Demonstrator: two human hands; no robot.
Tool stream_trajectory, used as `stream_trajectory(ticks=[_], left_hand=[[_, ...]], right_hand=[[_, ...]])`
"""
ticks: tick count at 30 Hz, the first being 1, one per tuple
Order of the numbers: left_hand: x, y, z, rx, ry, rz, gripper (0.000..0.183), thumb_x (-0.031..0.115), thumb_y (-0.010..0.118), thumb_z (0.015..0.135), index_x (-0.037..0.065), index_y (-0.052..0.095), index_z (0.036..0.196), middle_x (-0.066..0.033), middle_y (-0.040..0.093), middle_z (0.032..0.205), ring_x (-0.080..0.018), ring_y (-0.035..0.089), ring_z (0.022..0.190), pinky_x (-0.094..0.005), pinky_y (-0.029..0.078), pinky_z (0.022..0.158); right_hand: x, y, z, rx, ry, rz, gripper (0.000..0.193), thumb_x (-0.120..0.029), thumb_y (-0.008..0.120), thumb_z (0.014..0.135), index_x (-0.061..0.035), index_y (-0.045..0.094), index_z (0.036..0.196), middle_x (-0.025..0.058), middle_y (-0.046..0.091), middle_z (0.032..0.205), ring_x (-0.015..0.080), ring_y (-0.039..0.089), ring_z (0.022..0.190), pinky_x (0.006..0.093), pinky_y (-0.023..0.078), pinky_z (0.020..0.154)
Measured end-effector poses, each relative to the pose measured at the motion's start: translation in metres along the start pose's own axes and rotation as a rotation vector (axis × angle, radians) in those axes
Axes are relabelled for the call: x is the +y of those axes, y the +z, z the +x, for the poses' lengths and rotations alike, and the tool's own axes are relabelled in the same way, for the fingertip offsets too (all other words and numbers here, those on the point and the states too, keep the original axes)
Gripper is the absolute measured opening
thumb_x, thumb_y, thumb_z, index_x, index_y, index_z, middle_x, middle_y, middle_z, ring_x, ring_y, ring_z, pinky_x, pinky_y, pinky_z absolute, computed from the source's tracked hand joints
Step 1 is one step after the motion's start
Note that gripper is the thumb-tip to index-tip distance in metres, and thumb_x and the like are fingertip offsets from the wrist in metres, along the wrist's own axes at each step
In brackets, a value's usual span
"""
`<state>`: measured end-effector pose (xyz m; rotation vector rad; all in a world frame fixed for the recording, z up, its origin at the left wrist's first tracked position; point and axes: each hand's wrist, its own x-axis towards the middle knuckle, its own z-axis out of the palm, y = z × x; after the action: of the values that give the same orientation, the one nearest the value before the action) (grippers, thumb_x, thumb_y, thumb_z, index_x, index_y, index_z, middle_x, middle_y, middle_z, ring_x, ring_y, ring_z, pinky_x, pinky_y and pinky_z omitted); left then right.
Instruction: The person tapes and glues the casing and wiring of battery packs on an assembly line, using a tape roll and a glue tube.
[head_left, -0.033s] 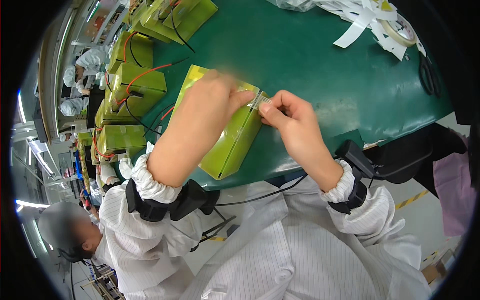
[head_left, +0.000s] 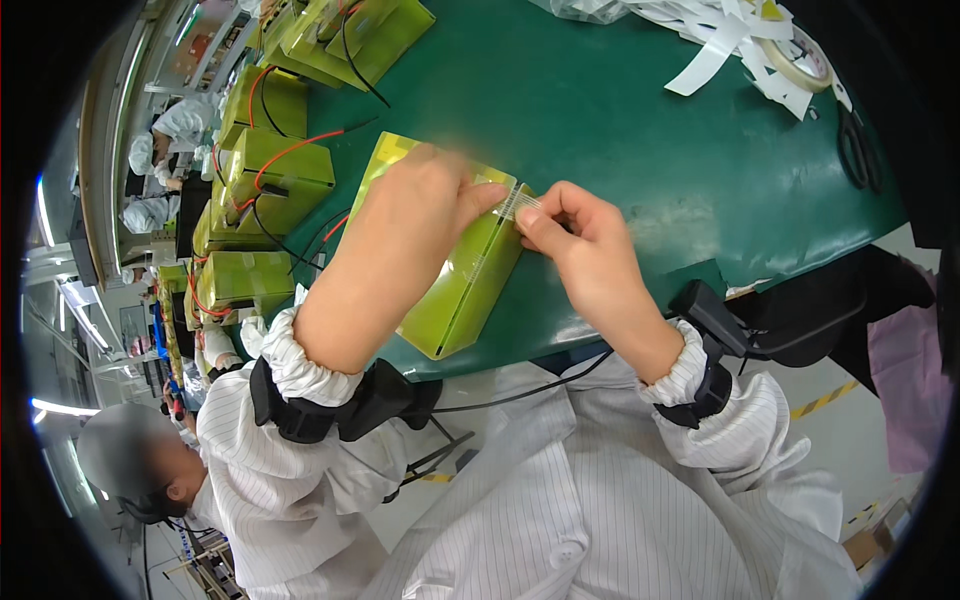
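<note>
Yellow-green box (head_left: 468, 290) lay on green table (head_left: 620, 120) under left hand (head_left: 418, 195), thumb beside clear strip (head_left: 512, 201), other fingers hidden: couldn't tell whether spread. Strip seemingly laid across box edge; outer end, pinched by right hand (head_left: 588, 240), not yet down.

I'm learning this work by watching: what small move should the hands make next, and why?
Perhaps smooth the clear tape down over the edge of the green box: the right hand pinches the tape's outer end beside that edge, while the left hand lies over the box, its thumb next to the tape.
</note>
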<state>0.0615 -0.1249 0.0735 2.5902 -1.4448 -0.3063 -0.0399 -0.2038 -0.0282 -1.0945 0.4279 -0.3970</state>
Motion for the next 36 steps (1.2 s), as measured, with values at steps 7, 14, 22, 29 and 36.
stream_trajectory(ticks=[7,14,22,29,36], left_hand=[[-0.014,-0.003,-0.007,0.002,-0.16,0.281,0.054,0.042,0.062,0.073,-0.001,0.044,0.101,-0.0207,0.05,0.095,-0.0388,0.055,0.076,-0.0424,0.046,0.067],[-0.016,0.014,-0.015,0.023,0.106,-0.004,0.059,0.03,0.063,0.074,0.002,0.043,0.122,-0.0164,0.039,0.127,-0.0364,0.033,0.122,-0.0448,0.028,0.097],[-0.023,0.026,-0.017,-0.012,0.055,0.021,0.075,0.055,0.048,0.077,0.002,0.037,0.128,-0.0159,0.033,0.135,-0.0354,0.028,0.126,-0.0489,0.019,0.1],[-0.021,0.026,-0.018,-0.051,0.043,0.059,0.08,0.059,0.046,0.076,0.002,0.034,0.131,-0.0194,0.028,0.136,-0.0365,0.024,0.127,-0.0491,0.015,0.101],[-0.024,0.03,-0.024,-0.067,0.033,0.016,0.085,0.06,0.043,0.077,0.001,0.025,0.134,-0.0207,0.016,0.14,-0.037,0.013,0.131,-0.0531,0.01,0.101]], right_hand=[[-0.009,0.005,-0.009,0.01,-0.049,-0.052,0.016,-0.006,0.056,0.08,0.0015,0.046,0.071,0.007,0.048,0.061,0.0133,0.045,0.055,0.0279,0.039,0.052],[-0.003,0.002,-0.011,0.012,-0.152,-0.119,0.014,-0.006,0.055,0.08,-0.001,0.045,0.073,0.0099,0.049,0.07,0.0246,0.048,0.067,0.0319,0.04,0.06],[-0.014,-0.009,0.001,-0.08,-0.058,-0.162,0.011,-0.004,0.057,0.077,-0.0012,0.047,0.074,0.01,0.053,0.074,0.0253,0.049,0.068,0.031,0.04,0.06],[-0.01,-0.008,0.004,-0.063,0.029,-0.085,0.011,-0.003,0.058,0.076,-0.0016,0.048,0.071,0.0087,0.053,0.071,0.0246,0.049,0.066,0.0308,0.04,0.059],[-0.007,-0.006,0.007,-0.06,0.087,-0.042,0.014,-0.003,0.059,0.076,0.0004,0.048,0.069,0.0078,0.052,0.067,0.0207,0.047,0.064,0.0279,0.039,0.056]])
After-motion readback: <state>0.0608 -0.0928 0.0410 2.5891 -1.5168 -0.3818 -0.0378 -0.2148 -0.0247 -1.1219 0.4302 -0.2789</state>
